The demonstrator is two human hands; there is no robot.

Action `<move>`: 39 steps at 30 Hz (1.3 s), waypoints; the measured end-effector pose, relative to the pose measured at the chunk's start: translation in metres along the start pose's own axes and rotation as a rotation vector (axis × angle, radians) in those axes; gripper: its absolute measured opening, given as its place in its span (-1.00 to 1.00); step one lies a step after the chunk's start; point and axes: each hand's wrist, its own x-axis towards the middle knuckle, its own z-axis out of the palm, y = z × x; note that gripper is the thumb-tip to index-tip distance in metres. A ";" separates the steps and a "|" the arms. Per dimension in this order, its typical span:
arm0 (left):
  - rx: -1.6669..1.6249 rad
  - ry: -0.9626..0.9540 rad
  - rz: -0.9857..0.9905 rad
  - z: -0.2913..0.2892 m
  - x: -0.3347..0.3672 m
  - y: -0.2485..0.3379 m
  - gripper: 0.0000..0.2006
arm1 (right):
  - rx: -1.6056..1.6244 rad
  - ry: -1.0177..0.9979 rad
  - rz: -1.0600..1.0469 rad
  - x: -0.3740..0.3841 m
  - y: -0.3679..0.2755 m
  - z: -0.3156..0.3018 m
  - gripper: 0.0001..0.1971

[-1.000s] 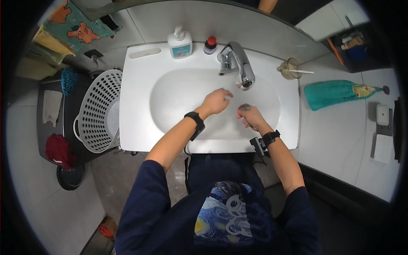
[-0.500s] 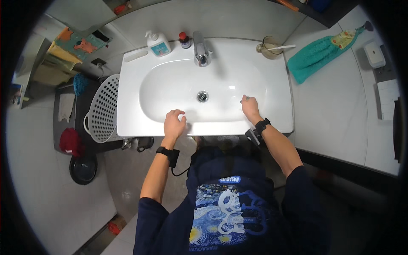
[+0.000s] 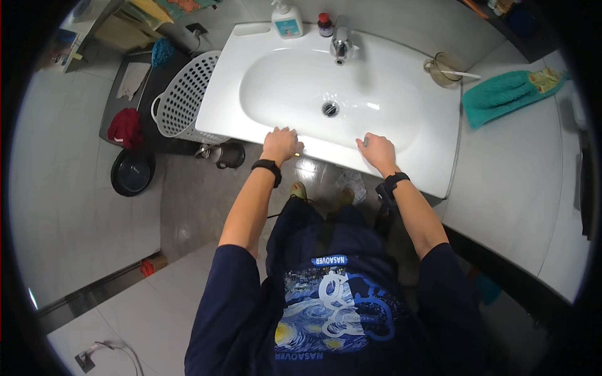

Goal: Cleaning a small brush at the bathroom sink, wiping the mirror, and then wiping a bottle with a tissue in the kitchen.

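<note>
The white washbasin (image 3: 414,156) spreads out before me, with a drain (image 3: 330,109) in its bowl and a chrome tap (image 3: 342,47) at the back. My left hand (image 3: 282,144) is at the front rim, its fingers curled. A tiny yellowish spot shows beside its thumb, too small to name. Over the front right part of the basin is my right hand (image 3: 379,152), closed, with a small greenish bit at its fingertips that I cannot identify. Both wrists wear black bands.
A pump bottle (image 3: 288,22) and a small red-capped bottle (image 3: 325,25) stand left of the tap. At the right are a brownish cup (image 3: 443,70) and a teal towel (image 3: 511,97). A white perforated basket (image 3: 188,94) and a black basin (image 3: 133,172) are on the left.
The view has turned and shifted, so the washbasin appears tilted and higher in the picture. My left hand's fingers have curled over further at the front rim. My right hand stays closed.
</note>
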 end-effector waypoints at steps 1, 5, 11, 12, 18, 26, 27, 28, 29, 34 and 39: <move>-0.002 -0.015 -0.007 -0.003 0.000 0.003 -0.55 | -0.134 0.019 -0.076 -0.004 -0.003 0.004 -0.64; 0.036 -0.024 0.017 -0.017 0.007 0.002 -0.52 | -0.335 0.093 -0.214 -0.006 0.000 0.011 -0.69; -0.055 0.059 0.054 -0.017 0.027 -0.020 -0.63 | -0.378 0.045 -0.242 -0.008 -0.043 0.018 -0.61; -0.051 0.134 0.125 -0.013 0.030 -0.021 -0.67 | -0.414 0.058 -0.261 -0.011 -0.052 0.020 -0.61; -0.176 0.174 0.190 0.044 0.060 -0.050 -0.81 | -0.359 -0.064 -0.220 -0.015 -0.125 0.061 -0.52; -0.453 0.211 0.219 0.032 0.037 -0.058 -0.71 | -0.350 0.000 -0.240 -0.024 -0.143 0.073 -0.24; -0.488 0.185 0.216 0.037 0.037 -0.062 -0.71 | -0.288 0.027 -0.216 -0.029 -0.137 0.072 -0.23; -0.478 0.189 0.250 0.039 0.038 -0.067 -0.71 | -0.288 0.034 -0.169 -0.035 -0.130 0.069 -0.21; -0.482 0.152 0.224 0.039 0.038 -0.069 -0.70 | -0.289 0.053 -0.141 -0.043 -0.121 0.063 -0.21; -0.477 0.056 0.170 0.016 0.028 -0.069 -0.65 | -0.331 0.188 -0.063 -0.094 -0.069 0.026 -0.23; -0.528 0.072 0.098 0.013 0.029 -0.075 -0.64 | -0.330 0.206 0.140 -0.104 -0.029 -0.059 -0.34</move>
